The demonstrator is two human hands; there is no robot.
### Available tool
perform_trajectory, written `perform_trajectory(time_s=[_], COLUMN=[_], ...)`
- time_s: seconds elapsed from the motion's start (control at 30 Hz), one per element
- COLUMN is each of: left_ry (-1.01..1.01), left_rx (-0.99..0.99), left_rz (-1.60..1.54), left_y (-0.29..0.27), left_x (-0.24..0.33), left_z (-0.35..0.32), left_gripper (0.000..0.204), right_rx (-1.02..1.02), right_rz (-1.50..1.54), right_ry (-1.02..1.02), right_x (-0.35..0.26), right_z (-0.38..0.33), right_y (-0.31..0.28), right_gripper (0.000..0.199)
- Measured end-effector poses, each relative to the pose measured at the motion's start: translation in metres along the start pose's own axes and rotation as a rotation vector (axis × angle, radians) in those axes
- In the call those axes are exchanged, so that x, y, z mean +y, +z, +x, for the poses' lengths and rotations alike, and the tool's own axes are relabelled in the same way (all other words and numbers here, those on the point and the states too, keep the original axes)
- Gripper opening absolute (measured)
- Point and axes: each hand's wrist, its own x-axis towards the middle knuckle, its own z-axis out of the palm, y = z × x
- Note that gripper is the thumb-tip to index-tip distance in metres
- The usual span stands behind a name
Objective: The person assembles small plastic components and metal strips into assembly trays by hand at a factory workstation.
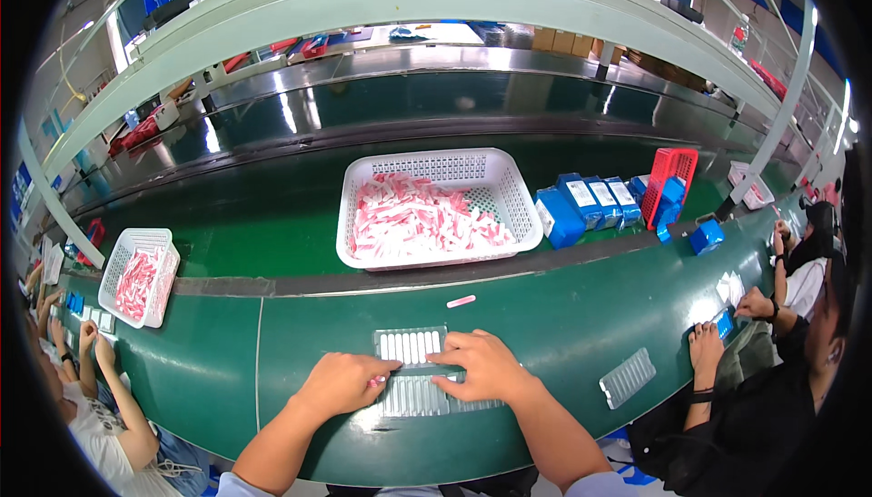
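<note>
The left hand (343,382), low and left of centre in the frame, has its fingers curled and its index fingertip at the left end of a filled clear tray (409,346); whether it pinches anything I cannot tell. The right hand (481,362), just right of centre, has thumb and index finger spread apart, the index reaching onto the right end of that same tray, where white sticks (406,348) stand side by side in a row. Directly below, between the hands, lies a second clear tray (409,398) with ribbed slots, its right part under the right hand. A single pink-and-white stick (461,301) lies on the green table (545,315) just above the filled tray.

Farther up, at the centre of the frame, a large white basket (418,164) holds a heap of pink-and-white pieces (409,215). Right of it stand blue packs (581,193) and a red basket (669,159). Another clear tray (628,379) lies at lower right, near a co-worker's hand (706,354). At left is a smaller white basket (162,302) of similar pieces.
</note>
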Motion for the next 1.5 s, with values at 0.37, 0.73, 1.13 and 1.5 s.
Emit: perform_trajectory(time_s=[0.37, 0.73, 1.13, 1.5], left_ry=[-0.286, -0.103, -0.088, -0.110], left_rx=[-0.132, -0.104, -0.053, 0.137], left_rz=[-0.137, -0.217, -0.683, -0.971], left_y=[-0.021, -0.028, -0.094, -0.076], left_x=[-0.015, -0.043, 0.011, 0.028], left_z=[0.014, 0.029, -0.035, -0.030], left_gripper=[0.064, 0.078, 0.073, 0.046], right_rx=[0.166, 0.191, -0.015, -0.493], right_rz=[-0.092, -0.005, -0.126, 1.744], right_ry=[0.001, 0.012, -0.464, 0.114], right_x=[0.007, -0.013, -0.066, -0.079], right_z=[0.005, 0.007, 0.013, -0.017], right_y=[0.003, 0.003, -0.010, 0.016], right_gripper=[0.064, 0.071, 0.067, 0.073])
